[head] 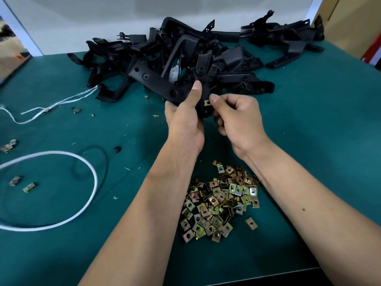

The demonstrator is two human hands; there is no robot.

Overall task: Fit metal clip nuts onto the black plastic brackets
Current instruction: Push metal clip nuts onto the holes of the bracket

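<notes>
The person stands at the counter [309, 124], which is covered with a dark green felt-like mat, and works just above it with both arms stretched forward. The left hand [183, 118] is wrapped around a black plastic bracket [156, 81], thumb pointing up along its edge. This bracket is a long flat bar of matte plastic with round holes, and its long axis runs from the upper left down toward the hands. Its lower tab sits between the two hands.

The right hand [237, 116] pinches one small clip nut [207, 102] between thumb and forefinger, the other fingers curled in. The nut is touching the edge of the tab, directly to the left of the right fingertips. So the coming push, I think, must go to the left, along the tab, while the left hand holds the bracket steady. Whether the nut is already fully seated I cannot tell.

Below the wrists lies a pile of clip nuts [220, 201], small square folded pieces of yellowish shiny metal, each with a hole. Behind the hands is a tangled heap of brackets [226, 56], all dull black. On the left lie a white cord [90, 176] in a loop and some stray nuts [28, 187].
</notes>
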